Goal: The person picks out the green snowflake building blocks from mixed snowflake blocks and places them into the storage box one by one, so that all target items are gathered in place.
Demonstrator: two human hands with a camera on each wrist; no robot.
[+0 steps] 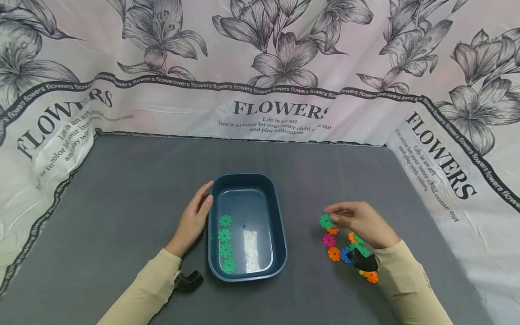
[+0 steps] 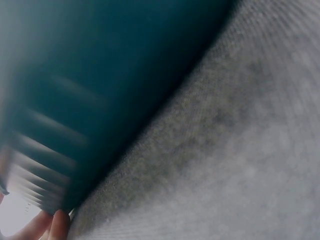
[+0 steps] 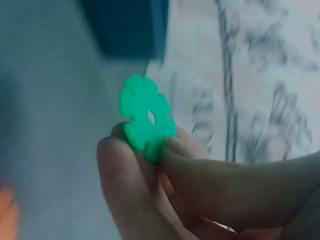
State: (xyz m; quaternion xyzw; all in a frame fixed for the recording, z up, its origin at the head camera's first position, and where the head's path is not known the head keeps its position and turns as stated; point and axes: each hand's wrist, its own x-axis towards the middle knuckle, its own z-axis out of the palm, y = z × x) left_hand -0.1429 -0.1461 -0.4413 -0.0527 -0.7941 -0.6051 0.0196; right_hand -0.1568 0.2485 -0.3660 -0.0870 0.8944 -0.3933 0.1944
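My right hand (image 1: 363, 222) pinches a green notched plastic snowflake disc (image 3: 145, 117) between thumb and fingers, held above the table at the right. Under and around that hand lie loose discs, among them a pink disc (image 1: 329, 240), an orange disc (image 1: 334, 254) and a blue disc (image 1: 345, 256); the wrist strap covers part of the group. My left hand (image 1: 192, 222) rests against the left side of a blue plastic tray (image 1: 281, 234), its fingertips (image 2: 60, 222) touching the outer wall. Inside the tray, several green discs (image 1: 225, 235) form a column along the left side.
A grey cloth covers the table (image 1: 142, 189). Around its back and sides hangs a floral printed sheet (image 1: 280, 113). A black wrist-camera mount (image 1: 188, 280) sits by the left sleeve, near the tray's lower left corner.
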